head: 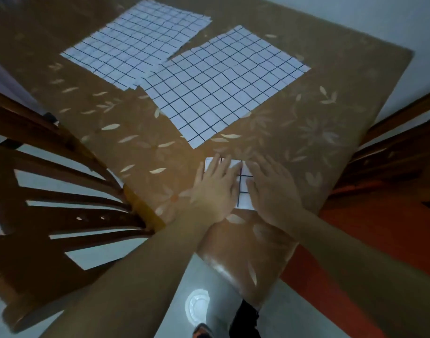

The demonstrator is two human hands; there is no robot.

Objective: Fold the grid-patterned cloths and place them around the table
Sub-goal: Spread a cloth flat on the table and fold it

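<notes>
A small folded white cloth with a dark grid (243, 189) lies at the table's near corner. My left hand (215, 187) presses flat on its left part, fingers spread. My right hand (270, 189) lies flat on its right part, so most of the cloth is hidden. Farther out, an unfolded grid cloth (223, 84) is spread flat in the middle of the table. Another unfolded grid cloth (136, 42) lies behind it to the left, with their edges overlapping.
The table (306, 123) wears a brown leaf-patterned cover. A wooden chair (50, 191) stands close at the left, another chair (391, 154) at the right. Grey floor and my foot (201, 331) show below the near edge.
</notes>
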